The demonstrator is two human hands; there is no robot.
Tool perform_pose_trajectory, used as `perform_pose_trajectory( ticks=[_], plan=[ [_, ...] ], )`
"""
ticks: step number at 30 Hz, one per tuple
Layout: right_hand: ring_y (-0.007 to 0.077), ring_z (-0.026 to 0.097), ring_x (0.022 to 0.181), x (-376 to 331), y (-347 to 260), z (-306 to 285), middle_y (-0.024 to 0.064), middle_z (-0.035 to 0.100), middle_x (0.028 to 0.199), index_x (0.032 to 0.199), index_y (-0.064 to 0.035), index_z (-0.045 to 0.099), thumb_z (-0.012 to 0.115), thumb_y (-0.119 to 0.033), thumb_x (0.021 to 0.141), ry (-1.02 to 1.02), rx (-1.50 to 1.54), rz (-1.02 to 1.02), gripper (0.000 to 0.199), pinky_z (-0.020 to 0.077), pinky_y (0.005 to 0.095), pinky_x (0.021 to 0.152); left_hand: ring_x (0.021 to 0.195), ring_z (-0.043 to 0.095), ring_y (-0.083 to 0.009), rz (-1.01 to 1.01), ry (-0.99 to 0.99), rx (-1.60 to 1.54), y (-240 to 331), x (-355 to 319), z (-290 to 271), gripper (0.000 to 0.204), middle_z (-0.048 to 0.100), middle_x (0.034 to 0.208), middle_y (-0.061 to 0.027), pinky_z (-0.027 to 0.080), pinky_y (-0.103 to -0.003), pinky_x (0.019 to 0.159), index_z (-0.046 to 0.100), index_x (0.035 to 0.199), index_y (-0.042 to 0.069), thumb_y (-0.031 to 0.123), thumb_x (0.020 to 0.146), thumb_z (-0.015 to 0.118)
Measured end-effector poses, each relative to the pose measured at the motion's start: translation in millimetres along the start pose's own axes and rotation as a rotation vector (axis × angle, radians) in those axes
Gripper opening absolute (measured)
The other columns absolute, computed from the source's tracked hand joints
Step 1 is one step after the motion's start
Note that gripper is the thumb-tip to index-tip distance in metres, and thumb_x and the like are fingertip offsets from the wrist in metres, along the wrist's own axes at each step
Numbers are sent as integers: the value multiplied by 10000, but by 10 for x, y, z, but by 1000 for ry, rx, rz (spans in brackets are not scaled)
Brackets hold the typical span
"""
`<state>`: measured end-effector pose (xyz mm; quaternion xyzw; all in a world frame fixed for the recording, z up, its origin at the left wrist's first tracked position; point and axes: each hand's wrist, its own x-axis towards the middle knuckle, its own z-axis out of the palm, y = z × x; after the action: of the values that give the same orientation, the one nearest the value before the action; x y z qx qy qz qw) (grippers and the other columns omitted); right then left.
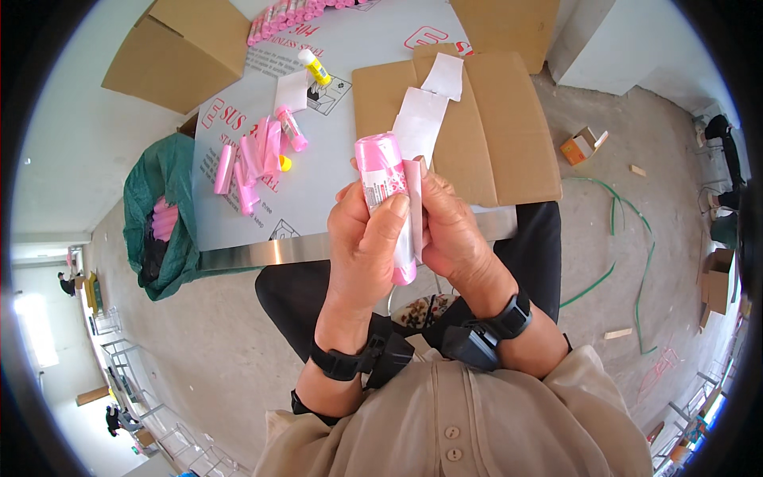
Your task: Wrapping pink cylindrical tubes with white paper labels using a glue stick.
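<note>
My left hand (359, 238) is closed around a pink roll (381, 157) with a white-and-pink printed paper band; it looks like a roll of plastic bags, held upright in front of my lap. My right hand (453, 226) pinches the free edge of the paper band (415, 199) at the roll's right side, thumb toward the top. Beyond the hands, white paper strips (420, 119) lie on a flat cardboard sheet (493, 127). To the left rest several loose pink rolls (253, 155) and one banded roll (292, 129). A yellow glue stick (315, 67) lies farther back, near a paper piece (292, 91).
The film-covered metal table (318, 187) ends just before my knees. A green woven sack (163, 171) with pink rolls hangs at its left edge. More banded rolls (290, 17) are stacked at the back, beside a cardboard box (179, 56). Green strapping (648, 262) lies on the floor at right.
</note>
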<state>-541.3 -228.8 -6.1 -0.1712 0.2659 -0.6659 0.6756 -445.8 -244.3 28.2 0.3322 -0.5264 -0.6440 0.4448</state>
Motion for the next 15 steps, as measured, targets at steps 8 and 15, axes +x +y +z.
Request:
perform_pose_trajectory(
  ticks=[8, 15],
  plan=[
    [73, 542, 732, 47, -530, 84, 19, 598, 785, 1146, 22, 558, 660, -245, 793, -78, -462, -153, 454, 426, 213, 649, 565, 492, -99, -204, -86, -75, 50, -3, -51, 192, 525, 689, -48, 410, -247, 491, 514, 939, -10, 171, 873, 509],
    [50, 516, 634, 169, -843, -22, 20, 598, 709, 986, -20, 658, 657, -87, 720, -301, -867, -82, 275, 415, 198, 545, 525, 504, -81, -339, -156, -32, 36, -5, -12, 131, 515, 630, -8, 401, -230, 463, 539, 858, 7, 135, 848, 511]
  ],
)
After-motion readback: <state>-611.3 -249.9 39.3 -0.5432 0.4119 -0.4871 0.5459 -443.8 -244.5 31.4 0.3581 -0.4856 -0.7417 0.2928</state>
